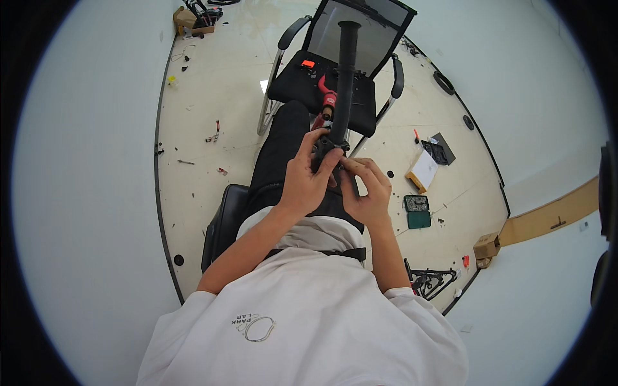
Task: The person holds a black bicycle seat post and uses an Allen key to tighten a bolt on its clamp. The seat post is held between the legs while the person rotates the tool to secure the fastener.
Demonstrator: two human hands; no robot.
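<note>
White walls (84,180) bound a pale floor (193,222); small parts (216,131) lie scattered along its left side. Next to the right, I see the wearer's left hand (305,179), fingers curled around the clamp (330,145) at the lower end of a black bar (346,83). These fingers cover much of the clamp.

Ahead stands a mesh chair (402,24); an orange piece (308,64) lies on its seat. Between chair and hands is a red part (329,101), just left of the bar. The bar rises in front of the chair, blocking my view of part of its seat and back.

The right hand (369,193) has its fingertips bent in just beside the clamp; I cannot tell what they grip.

Farther right, an open green case (419,220), a white box (422,170), a black ring (443,82) and a carton (486,246) occupy the floor.
</note>
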